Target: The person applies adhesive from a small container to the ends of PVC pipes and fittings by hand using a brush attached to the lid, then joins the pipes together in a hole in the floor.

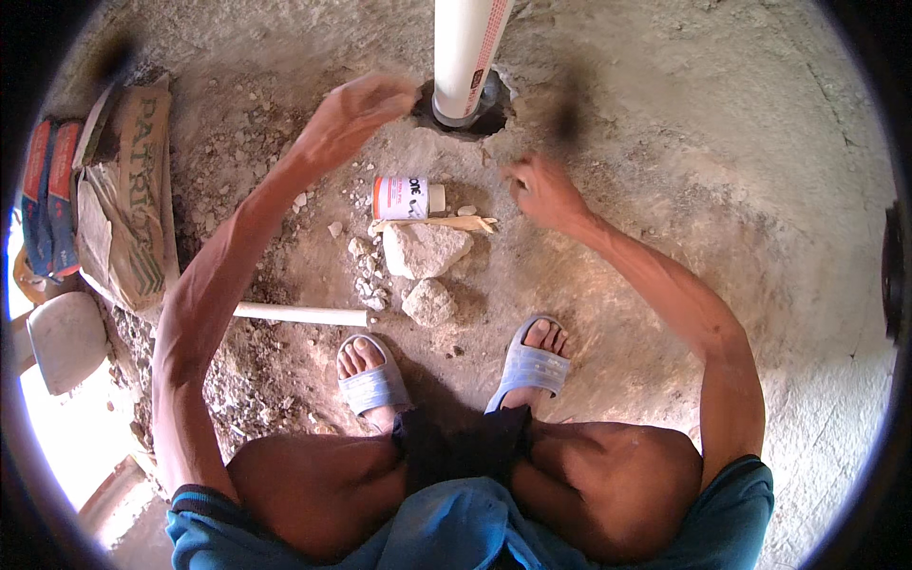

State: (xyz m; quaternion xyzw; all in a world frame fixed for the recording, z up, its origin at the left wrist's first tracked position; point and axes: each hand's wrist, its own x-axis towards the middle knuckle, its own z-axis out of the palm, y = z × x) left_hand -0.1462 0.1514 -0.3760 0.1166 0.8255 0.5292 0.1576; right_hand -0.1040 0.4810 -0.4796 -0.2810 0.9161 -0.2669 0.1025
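Observation:
A white plastic pipe (465,62) stands at the far middle, its lower end in a rough hole (493,116) in the concrete floor. My left hand (370,103) is at the hole's left rim, smeared by motion, so its fingers and any grip cannot be made out. To the right of the hole and nearer me, my right hand (546,190) is raised with its fingers curled in; whatever they may hold is hidden. Between my arms a white and orange can (401,198) with a pale lid lies on its side. A splintered wood strip (456,224) lies just below it.
Two rocks, a large one (427,249) and a smaller one (429,302), lie in front of my sandalled feet. A thin white pipe (302,313) lies at left, among loose rubble. Beyond my left arm stand a paper sack (133,199) and dark blue-red packages (52,195). A rough wall (826,408) rises at right.

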